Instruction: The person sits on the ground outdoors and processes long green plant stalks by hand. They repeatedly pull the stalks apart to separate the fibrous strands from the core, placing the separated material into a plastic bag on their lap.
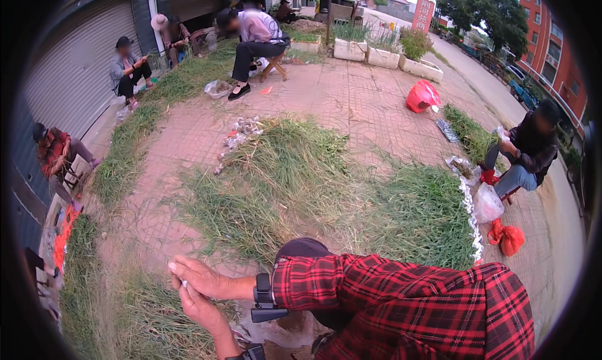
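Observation:
My right hand (200, 276) and my left hand (203, 309) meet in front of me, fingertips together. A small white item (184, 283), too small to identify, is pinched between their fingers. Loose green grass-like stalks (160, 313) lie on the paving below and beside the hands. Under my forearms is a translucent plastic bag (277, 329), partly hidden by the red plaid sleeve (324, 280). Each wrist wears a dark strap with a device.
Larger heaps of cut stalks (291, 162) cover the paving, with a row of white bundles (465, 200) along one edge. Several seated people work around. A red bag (422, 96), a tied red-orange bag (510, 240) and white planters (350, 49) stand on the paving.

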{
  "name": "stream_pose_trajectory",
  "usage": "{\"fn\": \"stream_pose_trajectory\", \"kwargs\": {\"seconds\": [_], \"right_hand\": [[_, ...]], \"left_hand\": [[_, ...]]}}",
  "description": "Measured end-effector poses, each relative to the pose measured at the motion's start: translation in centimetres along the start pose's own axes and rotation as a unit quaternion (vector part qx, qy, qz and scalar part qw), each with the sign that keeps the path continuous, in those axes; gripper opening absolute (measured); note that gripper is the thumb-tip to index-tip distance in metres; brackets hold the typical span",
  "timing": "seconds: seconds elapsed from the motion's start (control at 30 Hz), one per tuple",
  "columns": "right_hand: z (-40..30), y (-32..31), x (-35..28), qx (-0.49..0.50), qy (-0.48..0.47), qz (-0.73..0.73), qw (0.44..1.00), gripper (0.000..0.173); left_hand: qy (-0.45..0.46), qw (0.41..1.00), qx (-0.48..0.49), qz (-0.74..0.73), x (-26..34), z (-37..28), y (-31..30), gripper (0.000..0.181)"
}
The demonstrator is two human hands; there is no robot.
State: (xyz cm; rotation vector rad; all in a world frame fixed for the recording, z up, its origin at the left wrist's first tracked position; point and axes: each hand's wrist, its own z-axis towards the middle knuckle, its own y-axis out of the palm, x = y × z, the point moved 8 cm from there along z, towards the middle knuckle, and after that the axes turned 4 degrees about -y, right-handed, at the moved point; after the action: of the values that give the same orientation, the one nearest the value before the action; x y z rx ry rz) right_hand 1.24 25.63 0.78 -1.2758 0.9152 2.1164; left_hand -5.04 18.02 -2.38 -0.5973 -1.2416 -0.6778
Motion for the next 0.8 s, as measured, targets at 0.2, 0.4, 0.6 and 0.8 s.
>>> {"fn": "stream_pose_trajectory", "kwargs": {"seconds": [0.2,0.4,0.6,0.8], "right_hand": [[-0.6,2.4,3.0,-0.047,0.008,-0.03,0.998,0.029],[0.0,4.2,4.0,-0.072,0.024,-0.066,0.995,0.034],[-0.9,5.6,3.3,-0.128,0.053,-0.023,0.99,0.033],[-3.3,8.5,4.2,-0.239,0.164,0.062,0.955,0.033]], "left_hand": [[0.033,0.997,0.059,0.046,-0.6,1.7,-3.1,0.031],[0.084,0.957,-0.007,0.279,2.1,0.8,-6.3,0.023],[-0.052,0.998,0.018,-0.043,1.7,1.6,-11.0,0.036],[-0.08,0.969,-0.125,-0.198,3.0,1.0,-9.5,0.047]]}}
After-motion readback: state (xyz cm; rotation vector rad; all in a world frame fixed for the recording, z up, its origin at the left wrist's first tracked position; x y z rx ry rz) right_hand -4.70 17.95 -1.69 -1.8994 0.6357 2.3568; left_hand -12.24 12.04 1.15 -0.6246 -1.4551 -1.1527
